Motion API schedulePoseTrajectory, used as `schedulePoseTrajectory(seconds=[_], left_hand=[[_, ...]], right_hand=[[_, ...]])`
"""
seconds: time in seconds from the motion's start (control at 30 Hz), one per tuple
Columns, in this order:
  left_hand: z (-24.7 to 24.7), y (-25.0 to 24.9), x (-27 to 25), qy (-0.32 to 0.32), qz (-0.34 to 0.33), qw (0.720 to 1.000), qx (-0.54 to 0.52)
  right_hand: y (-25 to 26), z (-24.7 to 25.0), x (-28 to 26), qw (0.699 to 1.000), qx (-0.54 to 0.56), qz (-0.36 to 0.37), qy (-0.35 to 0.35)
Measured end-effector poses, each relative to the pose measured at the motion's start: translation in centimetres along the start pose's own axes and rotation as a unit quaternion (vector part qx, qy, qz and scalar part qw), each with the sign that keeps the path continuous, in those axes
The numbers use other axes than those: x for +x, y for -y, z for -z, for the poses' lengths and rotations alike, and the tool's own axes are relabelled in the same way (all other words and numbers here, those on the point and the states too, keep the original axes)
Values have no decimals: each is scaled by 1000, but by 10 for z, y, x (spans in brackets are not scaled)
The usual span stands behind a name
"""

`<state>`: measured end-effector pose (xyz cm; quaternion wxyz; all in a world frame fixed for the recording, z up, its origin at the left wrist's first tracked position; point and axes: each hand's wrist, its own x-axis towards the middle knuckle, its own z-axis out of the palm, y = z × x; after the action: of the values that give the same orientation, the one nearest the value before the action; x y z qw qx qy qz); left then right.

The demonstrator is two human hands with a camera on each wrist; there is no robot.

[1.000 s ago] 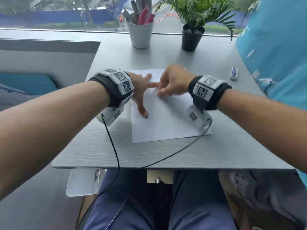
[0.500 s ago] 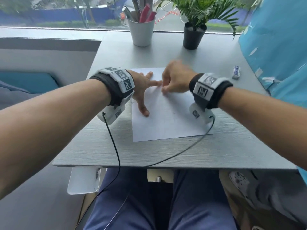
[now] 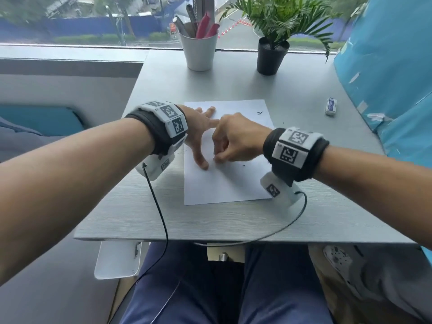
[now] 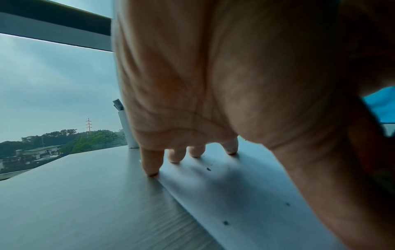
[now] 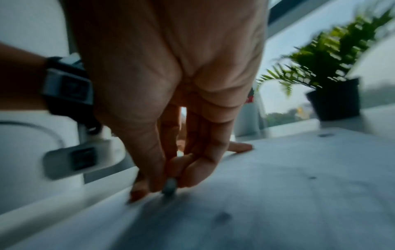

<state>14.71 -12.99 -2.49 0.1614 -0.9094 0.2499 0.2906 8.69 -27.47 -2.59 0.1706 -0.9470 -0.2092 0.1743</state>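
Note:
A white sheet of paper [image 3: 233, 183] lies on the grey table [image 3: 163, 218]. My left hand [image 3: 198, 132] is spread flat on the sheet's left part, its straight fingertips [image 4: 151, 169] pressing down at the paper [image 4: 245, 194] edge. My right hand [image 3: 231, 146] hovers low over the middle of the sheet with curled fingers. In the blurred right wrist view, thumb and fingers pinch a small grey rounded piece [image 5: 170, 186] whose tip touches the paper [image 5: 278, 186]. Dark crumbs [image 3: 259, 112] dot the sheet.
A white cup of pens [image 3: 198, 50] and a potted plant [image 3: 271, 54] stand at the table's far edge by the window. A white eraser [image 3: 331, 106] lies at the right, beside a light blue mass [image 3: 385, 78]. Cables [image 3: 161, 218] hang over the front edge.
My right hand has slid from the upper part of the sheet towards me, to its middle. Dark crumbs now show near the top right. The left hand stays pressed on the paper.

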Motion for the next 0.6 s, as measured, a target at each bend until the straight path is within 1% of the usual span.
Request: schedulePoseTrajectory(seconds=[0.03, 0.1, 0.13, 0.17, 0.23, 0.3, 0.33, 0.37, 0.47, 0.5, 0.53, 0.6], left_hand=[[0, 0, 0, 3, 0, 1000, -1], [2, -3, 1, 7, 3, 1000, -4], [2, -4, 1, 8, 5, 1000, -3], [2, -4, 0, 8, 7, 1000, -1], [2, -4, -1, 4, 7, 1000, 1], [2, -3, -1, 2, 1, 1000, 6], [2, -3, 0, 3, 1, 1000, 8], [2, -2, 0, 5, 0, 1000, 7], [1, -3, 0, 6, 0, 1000, -3], [2, -4, 1, 7, 0, 1000, -4], [3, -4, 1, 7, 1, 1000, -3], [4, -4, 1, 9, 4, 1000, 4]], right_hand=[[-9, 9, 6, 1000, 1, -18, -16], [-33, 28, 20, 993, 8, -80, -82], [-41, 32, 25, 989, 7, -100, -105], [-40, 31, 25, 989, 3, -97, -115], [-20, 15, 16, 995, -12, -56, -83], [1, -4, -2, 1000, -5, -3, -17], [3, -6, -5, 1000, -5, 11, 3], [-1, -1, -3, 1000, -8, 6, 5], [-34, 28, 19, 994, 20, -76, -74], [-40, 32, 22, 991, 26, -93, -93], [-39, 30, 23, 991, 20, -88, -103], [-22, 12, 15, 995, -4, -55, -78]])
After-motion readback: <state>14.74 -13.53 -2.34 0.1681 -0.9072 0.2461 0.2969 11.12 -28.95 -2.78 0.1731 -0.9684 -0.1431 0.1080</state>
